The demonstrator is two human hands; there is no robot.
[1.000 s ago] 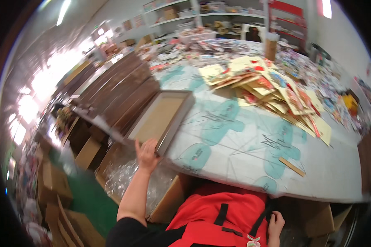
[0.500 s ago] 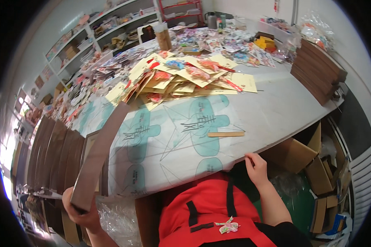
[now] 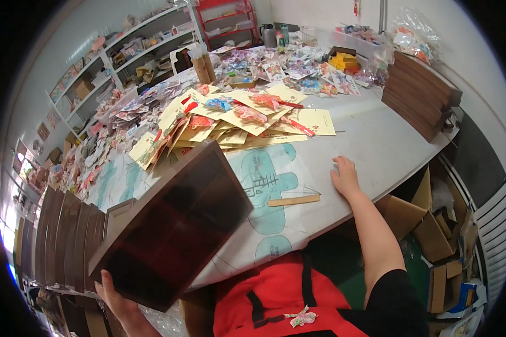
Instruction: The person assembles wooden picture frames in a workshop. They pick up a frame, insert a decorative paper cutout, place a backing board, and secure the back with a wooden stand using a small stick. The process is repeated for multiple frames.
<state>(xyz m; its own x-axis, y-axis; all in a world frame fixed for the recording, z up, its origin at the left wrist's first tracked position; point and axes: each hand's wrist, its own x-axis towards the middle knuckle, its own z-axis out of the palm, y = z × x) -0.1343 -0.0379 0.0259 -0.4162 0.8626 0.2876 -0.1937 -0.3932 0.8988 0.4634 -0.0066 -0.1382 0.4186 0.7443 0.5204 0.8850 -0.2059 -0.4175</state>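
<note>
My left hand (image 3: pixel 118 300) grips the lower left corner of a dark brown box frame (image 3: pixel 177 224), its thumb over the edge. The frame is tilted above the table's front left, its broad glossy dark face turned toward me and hiding part of the printed sheet (image 3: pixel 264 224) below. My right hand (image 3: pixel 346 178) is over the right part of the grey table (image 3: pixel 371 126), fingers loosely bent and apart, with nothing in them. A flat wooden strip (image 3: pixel 294 200) lies on the sheet, to the left of that hand. Cream cards (image 3: pixel 244 121) with red and blue ornaments are heaped beyond.
Brown frames (image 3: pixel 67 236) stand in a row at the left, and another stack (image 3: pixel 419 95) is at the right edge. Packaged goods (image 3: pixel 287 67) cover the table's far part. Cardboard boxes (image 3: pixel 433 224) sit below the right edge. Shelves (image 3: pixel 146 45) line the back wall.
The frame has swung from nearly edge-on to showing its broad dark face, moving right over the table. My right hand has moved from the table's front edge forward over its top.
</note>
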